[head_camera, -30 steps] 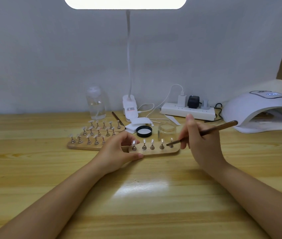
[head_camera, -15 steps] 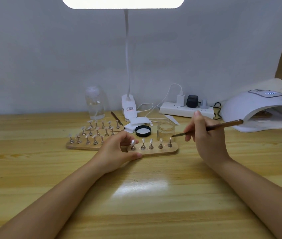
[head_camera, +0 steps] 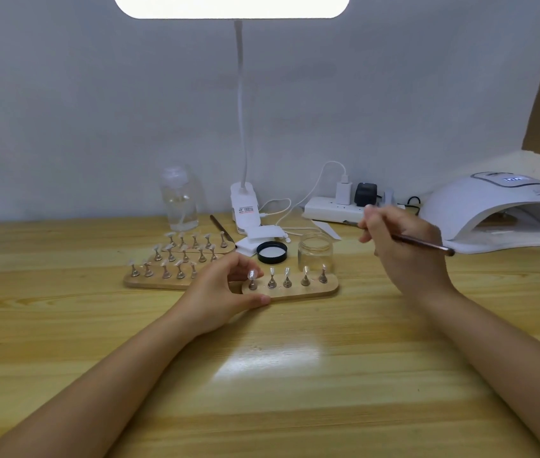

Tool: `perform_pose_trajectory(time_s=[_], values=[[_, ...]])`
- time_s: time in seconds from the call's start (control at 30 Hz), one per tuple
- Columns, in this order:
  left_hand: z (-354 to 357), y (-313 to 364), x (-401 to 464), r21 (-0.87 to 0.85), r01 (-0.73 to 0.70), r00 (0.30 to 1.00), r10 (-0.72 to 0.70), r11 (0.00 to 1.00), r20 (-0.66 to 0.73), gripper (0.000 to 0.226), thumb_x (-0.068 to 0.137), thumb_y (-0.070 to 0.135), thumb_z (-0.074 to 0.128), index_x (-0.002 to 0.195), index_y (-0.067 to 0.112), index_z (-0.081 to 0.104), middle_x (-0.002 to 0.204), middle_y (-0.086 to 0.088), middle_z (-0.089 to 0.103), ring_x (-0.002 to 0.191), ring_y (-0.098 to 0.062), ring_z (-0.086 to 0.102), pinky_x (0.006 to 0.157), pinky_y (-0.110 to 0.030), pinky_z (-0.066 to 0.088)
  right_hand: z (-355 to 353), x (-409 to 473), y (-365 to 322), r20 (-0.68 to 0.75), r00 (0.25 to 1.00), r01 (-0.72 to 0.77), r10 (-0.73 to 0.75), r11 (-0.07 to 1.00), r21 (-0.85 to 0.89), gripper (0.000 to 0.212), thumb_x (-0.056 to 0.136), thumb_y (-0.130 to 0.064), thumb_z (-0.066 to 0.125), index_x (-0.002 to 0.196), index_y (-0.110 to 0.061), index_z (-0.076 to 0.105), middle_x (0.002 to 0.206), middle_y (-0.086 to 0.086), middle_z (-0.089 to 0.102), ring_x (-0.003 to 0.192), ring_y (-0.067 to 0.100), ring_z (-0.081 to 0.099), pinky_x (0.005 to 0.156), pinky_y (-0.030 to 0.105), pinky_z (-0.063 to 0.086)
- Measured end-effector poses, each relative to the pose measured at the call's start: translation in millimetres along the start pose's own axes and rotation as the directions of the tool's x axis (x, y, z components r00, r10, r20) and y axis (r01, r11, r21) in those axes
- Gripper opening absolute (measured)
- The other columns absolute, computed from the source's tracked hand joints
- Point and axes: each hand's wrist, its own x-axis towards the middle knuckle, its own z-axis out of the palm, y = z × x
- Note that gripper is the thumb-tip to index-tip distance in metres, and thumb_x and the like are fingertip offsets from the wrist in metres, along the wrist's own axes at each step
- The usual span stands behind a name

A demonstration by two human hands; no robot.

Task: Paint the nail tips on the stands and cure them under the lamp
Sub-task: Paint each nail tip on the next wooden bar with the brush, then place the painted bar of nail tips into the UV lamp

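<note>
A: Starting with containers: small glass jar [head_camera: 315, 253] on the counter [head_camera: 295, 375], lid off, looks clear; can't tell if anything's in it. Its black lid [head_camera: 271, 252] lies just left, white liner up. Clear pump bottle [head_camera: 180, 201] at the back holds clear liquid, partly full.

B: Task things?

A: Front wooden stand [head_camera: 295, 289] carries 5 nail tips [head_camera: 272, 272] on metal pegs. Left hand [head_camera: 219, 292] grips its left end, thumb on the near edge, fingers curled over the far edge. 3 more stands [head_camera: 159, 281] behind-left, also 5 each. Curing lamp [head_camera: 500, 209] far right, white dome, display lit.

B: Right hand?

A: Right hand [head_camera: 404, 246] is raised above the counter, right of the jar, fingers pinching a brown brush [head_camera: 420, 243].

B: Hidden or unclear?

A: Brush tip is blurred, points left near the power strip [head_camera: 331, 211]. Desk lamp [head_camera: 232, 4] head cut off at top. Lamp's display unreadable. Curing lamp's interior is dim.
</note>
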Motion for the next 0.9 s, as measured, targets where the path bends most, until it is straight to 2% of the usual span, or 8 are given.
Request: perform_pose_trajectory(time_s=[0.1, 0.2, 0.33, 0.47, 0.7, 0.8, 0.9], values=[[0, 1, 0, 0.004, 0.005, 1.0, -0.005, 1.0, -0.003, 0.041, 0.064, 0.014, 0.08, 0.092, 0.03, 0.054, 0.098, 0.013, 0.063, 0.094, 0.005, 0.057, 0.077, 0.0, 0.041, -12, 8, -1, 0.19, 0.979, 0.127, -0.071, 0.945, -0.3, 0.01, 0.088, -0.025, 0.06, 0.091, -0.02, 0.069, 0.083, -0.005, 0.067, 0.076, 0.014, 0.062, 0.068, 0.029, 0.049], [1, 1, 0, 0.015, -0.001, 1.0, 0.001, 1.0, -0.008, 0.045, 0.064, 0.015, 0.08, 0.095, 0.033, 0.052, 0.098, 0.015, 0.062, 0.093, 0.007, 0.056, 0.075, 0.002, 0.039, -19, 13, 2, 0.384, 0.923, 0.175, 0.005, 0.885, -0.432, 0.022, 0.086, -0.024, 0.063, 0.108, -0.024, 0.065, 0.098, -0.002, 0.067, 0.09, 0.016, 0.061, 0.076, 0.03, 0.048], [0, 1, -1, 0.024, -0.011, 1.0, 0.011, 1.0, -0.008, 0.047, 0.063, 0.016, 0.081, 0.095, 0.035, 0.052, 0.097, 0.015, 0.062, 0.091, 0.01, 0.056, 0.074, 0.002, 0.039, -13, 7, 9, 0.491, 0.865, 0.219, 0.103, 0.803, -0.554, 0.033, 0.088, -0.024, 0.062, 0.118, -0.035, 0.057, 0.112, -0.009, 0.062, 0.101, 0.011, 0.055, 0.075, 0.025, 0.043], [0, 0, -1, 0.03, -0.029, 0.999, 0.029, 0.999, -0.015, 0.047, 0.063, 0.017, 0.081, 0.095, 0.036, 0.052, 0.098, 0.014, 0.063, 0.089, 0.015, 0.056, 0.073, 0.002, 0.039, -8, 2, 17, 0.526, 0.847, 0.274, 0.084, 0.778, -0.566, 0.033, 0.092, -0.022, 0.053, 0.122, -0.037, 0.054, 0.118, -0.014, 0.059, 0.109, 0.008, 0.053, 0.072, 0.02, 0.036], [3, -1, -3, 0.032, -0.057, 0.997, 0.059, 0.998, -0.044, 0.047, 0.06, 0.023, 0.082, 0.094, 0.035, 0.053, 0.093, 0.012, 0.065, 0.09, 0.01, 0.059, 0.074, -0.001, 0.042, -5, 1, 23, 0.584, 0.81, 0.338, 0.051, 0.773, -0.537, 0.034, 0.095, -0.022, 0.046, 0.124, -0.038, 0.055, 0.125, -0.012, 0.058, 0.115, 0.011, 0.05, 0.074, 0.021, 0.034], [4, 0, -5, 0.043, -0.046, 0.997, 0.049, 0.998, -0.066, 0.047, 0.059, 0.026, 0.083, 0.094, 0.037, 0.054, 0.091, 0.013, 0.066, 0.089, 0.011, 0.058, 0.072, 0.0, 0.041, -6, 3, 23, 0.589, 0.806, 0.317, 0.062, 0.795, -0.517, 0.033, 0.095, -0.021, 0.046, 0.122, -0.038, 0.057, 0.124, -0.012, 0.059, 0.114, 0.01, 0.051, 0.076, 0.021, 0.036], [4, 3, -7, 0.035, -0.05, 0.995, 0.053, 0.998, -0.089, 0.046, 0.059, 0.024, 0.083, 0.093, 0.038, 0.054, 0.092, 0.012, 0.066, 0.09, 0.013, 0.057, 0.07, -0.001, 0.041, -9, 5, 22, 0.561, 0.822, 0.216, 0.097, 0.859, -0.465, 0.03, 0.093, -0.02, 0.049, 0.115, -0.034, 0.062, 0.115, -0.014, 0.062, 0.105, 0.006, 0.055, 0.081, 0.023, 0.042]])
